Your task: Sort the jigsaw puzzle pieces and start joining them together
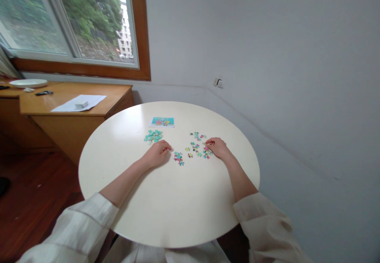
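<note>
My left hand (157, 153) rests on the white round table (178, 211) with its fingers curled in, and no piece shows in it. Just right of its fingertips lies a small joined cluster of jigsaw pieces (178, 158) in pink, teal and yellow. On the right, my right hand (217, 147) pinches at a puzzle piece (204, 143) over the edge of a loose spread of mixed-colour puzzle pieces (196, 146); the fingers partly hide it. A heap of mostly teal puzzle pieces (153, 136) sits beyond my left hand. Behind it lies a picture card (162, 122) with cartoon figures.
A wooden desk (118, 97) stands at the left under the window, bearing a sheet of paper (90, 101), a small white box (81, 104) and a white plate (28, 83). A wall with a socket (220, 83) rises behind the table and along its right.
</note>
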The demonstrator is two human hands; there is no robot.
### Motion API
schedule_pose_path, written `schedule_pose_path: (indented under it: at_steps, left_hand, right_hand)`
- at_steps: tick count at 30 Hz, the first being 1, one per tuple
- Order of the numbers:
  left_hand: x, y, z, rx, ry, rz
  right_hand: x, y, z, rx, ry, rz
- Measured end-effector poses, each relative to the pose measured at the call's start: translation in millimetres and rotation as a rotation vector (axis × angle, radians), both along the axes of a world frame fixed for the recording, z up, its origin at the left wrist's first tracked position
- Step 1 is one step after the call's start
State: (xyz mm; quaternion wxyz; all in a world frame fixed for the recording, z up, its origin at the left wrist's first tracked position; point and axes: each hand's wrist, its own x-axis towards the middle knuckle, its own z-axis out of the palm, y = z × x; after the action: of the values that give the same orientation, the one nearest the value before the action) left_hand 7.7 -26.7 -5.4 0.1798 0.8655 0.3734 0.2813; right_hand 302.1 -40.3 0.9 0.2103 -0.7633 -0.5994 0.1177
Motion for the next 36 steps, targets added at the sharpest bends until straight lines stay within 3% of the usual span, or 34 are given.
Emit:
schedule_pose_path:
  at_steps: [36]
  left_hand:
    - [0.1, 0.3, -0.1, 0.003, 0.003, -0.014]
  right_hand:
    - [-2.8, 2.0, -2.7, 0.028, 0.023, -0.03]
